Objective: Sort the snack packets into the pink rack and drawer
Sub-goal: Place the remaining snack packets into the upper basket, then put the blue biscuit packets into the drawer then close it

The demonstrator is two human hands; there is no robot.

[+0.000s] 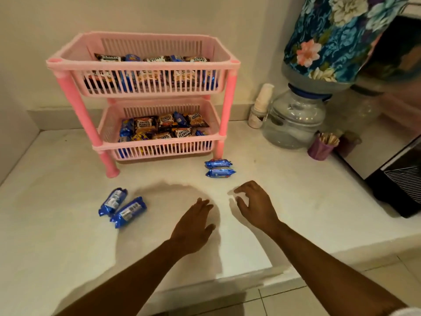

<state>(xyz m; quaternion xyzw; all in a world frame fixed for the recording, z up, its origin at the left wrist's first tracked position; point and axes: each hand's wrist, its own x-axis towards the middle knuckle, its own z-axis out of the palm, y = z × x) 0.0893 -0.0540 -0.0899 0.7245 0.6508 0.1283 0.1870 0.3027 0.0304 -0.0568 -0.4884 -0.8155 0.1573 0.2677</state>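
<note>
Head view: the pink rack stands on the white desk, both tiers holding packets. Two blue packets lie by its right front leg, two more blue packets at left. The left hand hovers, fingers straight; the right hand hangs loosely curled, empty. A water dispenser and purple cup stand right.

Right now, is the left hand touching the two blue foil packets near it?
Apart. The head view shows bare white counter between the left hand and the two blue foil packets.
</note>
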